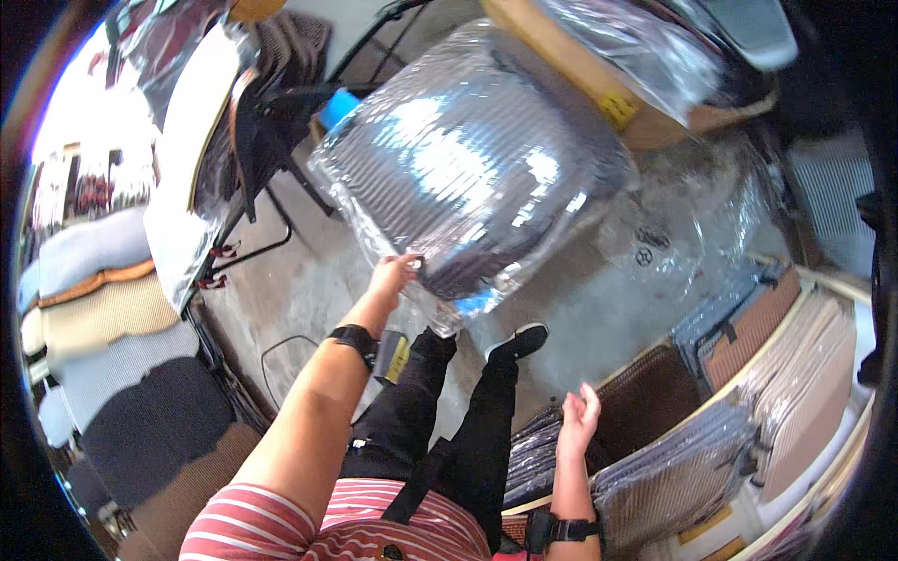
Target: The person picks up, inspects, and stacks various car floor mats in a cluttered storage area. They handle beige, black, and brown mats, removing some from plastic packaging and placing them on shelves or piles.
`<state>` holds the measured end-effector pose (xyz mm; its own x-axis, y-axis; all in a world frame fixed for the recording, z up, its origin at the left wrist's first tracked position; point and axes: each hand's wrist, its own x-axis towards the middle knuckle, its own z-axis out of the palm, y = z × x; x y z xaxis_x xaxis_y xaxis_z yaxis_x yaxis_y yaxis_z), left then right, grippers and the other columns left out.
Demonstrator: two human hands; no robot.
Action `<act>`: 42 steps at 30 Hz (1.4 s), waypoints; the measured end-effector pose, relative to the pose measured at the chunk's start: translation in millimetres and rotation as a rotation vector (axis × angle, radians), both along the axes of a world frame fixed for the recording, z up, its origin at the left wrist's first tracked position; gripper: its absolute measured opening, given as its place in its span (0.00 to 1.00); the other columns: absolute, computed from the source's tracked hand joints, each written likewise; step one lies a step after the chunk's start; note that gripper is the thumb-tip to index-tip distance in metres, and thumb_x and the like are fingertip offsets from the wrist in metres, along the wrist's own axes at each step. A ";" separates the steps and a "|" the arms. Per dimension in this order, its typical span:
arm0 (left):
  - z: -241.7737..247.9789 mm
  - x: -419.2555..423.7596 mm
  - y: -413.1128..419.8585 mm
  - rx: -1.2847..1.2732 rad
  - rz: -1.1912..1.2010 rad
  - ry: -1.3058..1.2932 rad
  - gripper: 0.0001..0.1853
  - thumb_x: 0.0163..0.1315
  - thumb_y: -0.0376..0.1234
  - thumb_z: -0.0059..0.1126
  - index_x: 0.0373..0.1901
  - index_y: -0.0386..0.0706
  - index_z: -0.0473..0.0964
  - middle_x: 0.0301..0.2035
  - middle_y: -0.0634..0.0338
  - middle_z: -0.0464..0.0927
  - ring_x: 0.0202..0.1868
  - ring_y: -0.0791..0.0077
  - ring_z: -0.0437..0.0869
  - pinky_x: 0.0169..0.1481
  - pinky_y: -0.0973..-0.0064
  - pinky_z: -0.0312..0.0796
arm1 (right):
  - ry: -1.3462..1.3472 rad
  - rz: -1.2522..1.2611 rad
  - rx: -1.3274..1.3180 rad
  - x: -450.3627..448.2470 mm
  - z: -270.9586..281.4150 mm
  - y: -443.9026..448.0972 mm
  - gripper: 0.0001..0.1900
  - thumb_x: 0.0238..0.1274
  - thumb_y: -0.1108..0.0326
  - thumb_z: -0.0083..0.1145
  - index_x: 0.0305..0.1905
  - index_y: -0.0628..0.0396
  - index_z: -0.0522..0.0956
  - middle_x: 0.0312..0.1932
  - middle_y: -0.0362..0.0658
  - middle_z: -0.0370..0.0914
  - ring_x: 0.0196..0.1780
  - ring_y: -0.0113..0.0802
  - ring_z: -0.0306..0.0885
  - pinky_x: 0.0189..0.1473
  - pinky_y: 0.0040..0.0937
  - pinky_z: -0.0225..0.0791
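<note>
A large grey-brown ribbed cushion or seat cover (407,189) in glossy clear plastic lies before me, tilted in view. My left hand (393,279) pinches the near-left edge of its plastic wrapping (429,303). Bits of blue show at the near corner of the package, under the film. What supports the package from below is mostly hidden. My right hand (579,421) is raised on the right, holding nothing, its fingers loosely bent and apart. It is nearest to a dark brown ribbed cover (649,393) among the stacked goods.
Plastic-wrapped ribbed covers (673,477) stand in rows at the lower right. Cushions in several colours (147,421) line the left side. A black metal frame (256,242) stands at upper left. Loose clear plastic (701,210) lies on the concrete floor (309,245), where a thin black cable (264,365) curves.
</note>
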<state>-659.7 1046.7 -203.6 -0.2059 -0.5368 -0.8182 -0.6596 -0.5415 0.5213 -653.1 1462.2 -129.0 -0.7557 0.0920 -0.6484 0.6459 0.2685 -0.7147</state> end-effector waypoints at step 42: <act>-15.7 4.9 -31.9 0.515 0.141 0.271 0.29 0.43 0.37 0.63 0.47 0.33 0.68 0.35 0.54 0.73 0.40 0.65 0.73 0.51 0.74 0.66 | 0.613 0.989 0.360 -100.1 29.5 -283.9 0.06 0.56 0.72 0.55 0.27 0.62 0.73 0.27 0.45 0.72 0.29 0.36 0.71 0.33 0.30 0.65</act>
<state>-654.8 1014.8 -219.3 -0.3995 -0.1221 -0.9086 -0.4429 -0.8420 0.3079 -753.2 1178.4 -99.5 -0.7735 -0.5960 -0.2155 -0.3684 0.6995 -0.6124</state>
